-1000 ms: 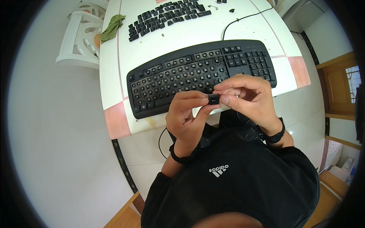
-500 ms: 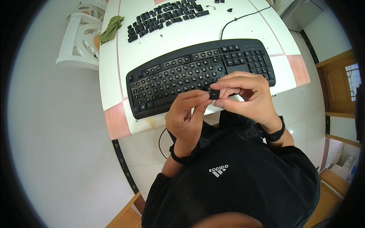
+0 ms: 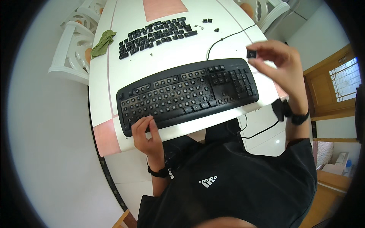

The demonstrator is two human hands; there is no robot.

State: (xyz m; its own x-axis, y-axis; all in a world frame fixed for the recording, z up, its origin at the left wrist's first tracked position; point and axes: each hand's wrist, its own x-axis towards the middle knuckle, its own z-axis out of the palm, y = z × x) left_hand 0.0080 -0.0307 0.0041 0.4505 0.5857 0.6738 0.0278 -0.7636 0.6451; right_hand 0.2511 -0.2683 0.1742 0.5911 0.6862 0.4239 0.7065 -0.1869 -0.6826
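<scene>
A black keycap [image 3: 251,54] is pinched between the thumb and fingers of my right hand [image 3: 279,62], raised off the right end of the keyboard. Below and to the left lies a black keyboard [image 3: 178,114]. Its main block shows bare key stems, while caps remain on much of the number pad, the cluster beside it and part of the bottom row. My left hand [image 3: 149,138] is at the keyboard's front left edge, fingers loosely bent and thumb apart, with nothing visible in it. Beyond the keyboard, several loose keycaps [image 3: 156,36] stand in rough rows.
Two keycaps [image 3: 207,21], a small metal piece [image 3: 199,27] and a dark bit [image 3: 216,30] lie at the far side. The keyboard's cable [image 3: 232,35] runs back right. A green cloth [image 3: 103,45] sits at the table's left edge, near a white chair [image 3: 70,53].
My right hand has carried the keycap away from my left hand, right and farther back. My left hand has moved left and nearer to me. The whole view has shifted.
</scene>
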